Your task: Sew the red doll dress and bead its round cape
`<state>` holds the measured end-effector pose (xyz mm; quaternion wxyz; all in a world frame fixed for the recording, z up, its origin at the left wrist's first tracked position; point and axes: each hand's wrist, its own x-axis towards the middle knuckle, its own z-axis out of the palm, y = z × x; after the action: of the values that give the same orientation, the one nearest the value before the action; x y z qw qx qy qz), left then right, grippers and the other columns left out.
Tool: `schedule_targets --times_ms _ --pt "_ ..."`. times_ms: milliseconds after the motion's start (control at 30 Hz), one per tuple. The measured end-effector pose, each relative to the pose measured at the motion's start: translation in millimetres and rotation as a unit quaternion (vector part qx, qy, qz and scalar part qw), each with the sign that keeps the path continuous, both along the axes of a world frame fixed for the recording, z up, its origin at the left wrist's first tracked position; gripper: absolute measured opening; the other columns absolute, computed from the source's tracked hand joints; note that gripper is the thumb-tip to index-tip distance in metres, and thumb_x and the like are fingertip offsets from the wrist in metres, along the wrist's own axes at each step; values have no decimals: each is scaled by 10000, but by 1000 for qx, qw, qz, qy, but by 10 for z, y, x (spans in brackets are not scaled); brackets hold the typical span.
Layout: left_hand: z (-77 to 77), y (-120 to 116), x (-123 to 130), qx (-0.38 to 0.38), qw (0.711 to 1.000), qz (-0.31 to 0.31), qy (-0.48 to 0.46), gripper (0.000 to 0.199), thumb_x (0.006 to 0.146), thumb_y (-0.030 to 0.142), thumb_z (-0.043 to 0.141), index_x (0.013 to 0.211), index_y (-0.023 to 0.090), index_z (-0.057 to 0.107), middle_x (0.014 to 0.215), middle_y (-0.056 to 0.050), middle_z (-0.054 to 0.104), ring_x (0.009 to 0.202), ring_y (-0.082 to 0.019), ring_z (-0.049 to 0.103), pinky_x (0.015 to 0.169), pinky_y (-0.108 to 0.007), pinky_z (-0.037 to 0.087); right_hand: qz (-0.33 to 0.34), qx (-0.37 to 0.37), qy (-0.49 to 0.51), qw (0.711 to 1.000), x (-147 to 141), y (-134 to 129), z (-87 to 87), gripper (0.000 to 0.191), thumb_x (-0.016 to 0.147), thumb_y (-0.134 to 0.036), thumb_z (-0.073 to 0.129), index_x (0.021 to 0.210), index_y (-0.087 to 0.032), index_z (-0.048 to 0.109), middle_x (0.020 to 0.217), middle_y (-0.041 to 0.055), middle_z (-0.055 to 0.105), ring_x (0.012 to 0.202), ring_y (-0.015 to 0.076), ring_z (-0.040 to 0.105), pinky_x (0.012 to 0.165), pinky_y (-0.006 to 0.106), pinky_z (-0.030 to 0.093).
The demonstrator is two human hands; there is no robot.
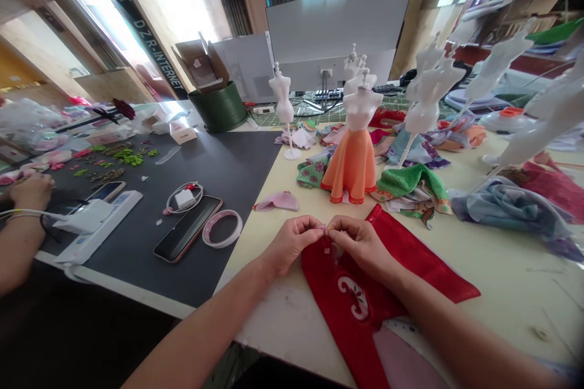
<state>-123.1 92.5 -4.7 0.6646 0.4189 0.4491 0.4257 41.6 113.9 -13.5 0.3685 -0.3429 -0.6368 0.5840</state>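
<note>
A red fabric piece [319, 282] with a white curled motif [354, 299] lies partly on the cream tabletop [495, 258], its lower part running to the front edge. The left hand [292, 244] and right hand [362, 246] pinch its upper end between thumbs and forefingers, their tips almost meeting; what sits right between them is too small to tell. Pale pink fabric [406, 355] shows under its lower right side.

Just behind the hands, a pink scrap [277, 201] lies near the cream top's left edge. Farther back stands a white dress form [362, 106] in an orange skirt [353, 161], with green cloth [410, 181] at its right.

On the adjoining dark tabletop [150, 161], a roll of tape [238, 232] lies near the right edge, beside a smartphone [188, 230]. A white power strip [103, 228] reaches the front edge; another person's hand [31, 191] is at the far left. At the back stand a green pot [219, 108] and a monitor [337, 21].
</note>
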Motion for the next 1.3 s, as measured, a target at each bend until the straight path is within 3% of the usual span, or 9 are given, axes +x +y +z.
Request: schedule_targets --times_ms 300,433,567,700,833,1000,1300 --pt "25 -10 19 35 999 14 29 156 725 253 668 734 124 581 686 19 570 613 -65 508 586 -177 407 -61 96 -64 991 -15 -12 36 95 750 -198 506 690 -166 573 666 -8 576 638 130 540 594 229 424" --pt "13 -6 18 27 999 15 8 170 722 262 679 790 128 601 721 3 603 632 -88 555 614 -205 441 -97 63 -35 993 1 32 5 129 757 -229 507 804 -168 610 806 17 620 772 162 574 688 259 448" --pt "0 -5 20 39 999 12 17 186 748 286 662 834 125 627 750 -25 637 669 -116 588 648 -232 464 -55 -7 18 998 2 56 -26 224 774 -323 577 924 -162 613 895 47 638 854 188 593 751 296 470" --pt "3 -12 22 73 996 14 53 155 769 270 636 828 127 643 778 -23 638 692 -103 573 654 -210 456 -38 -45 65 996 -18 26 -47 342 739 -369 662 994 -167 558 802 26 599 685 153 592 563 262 504" --pt "15 -18 22 90 993 11 75 136 797 254 576 811 130 629 741 -20 636 662 -110 572 642 -225 462 -50 -39 67 996 -37 -10 -56 333 767 -371 641 1016 -193 509 762 -11 542 527 110 541 396 224 471" --pt "2 -10 22 124 984 17 126 116 772 244 609 745 132 602 696 -3 613 636 -96 550 607 -200 442 -54 4 35 998 -40 -12 -74 271 789 -268 606 1026 -197 494 790 -9 547 526 91 549 457 221 481" --pt "-33 4 0 171 960 10 221 154 807 278 561 764 137 604 721 -19 624 658 -117 559 612 -218 441 -24 16 -7 1000 -53 8 -143 292 778 -196 552 1054 -200 456 769 -23 557 569 97 548 512 217 438"
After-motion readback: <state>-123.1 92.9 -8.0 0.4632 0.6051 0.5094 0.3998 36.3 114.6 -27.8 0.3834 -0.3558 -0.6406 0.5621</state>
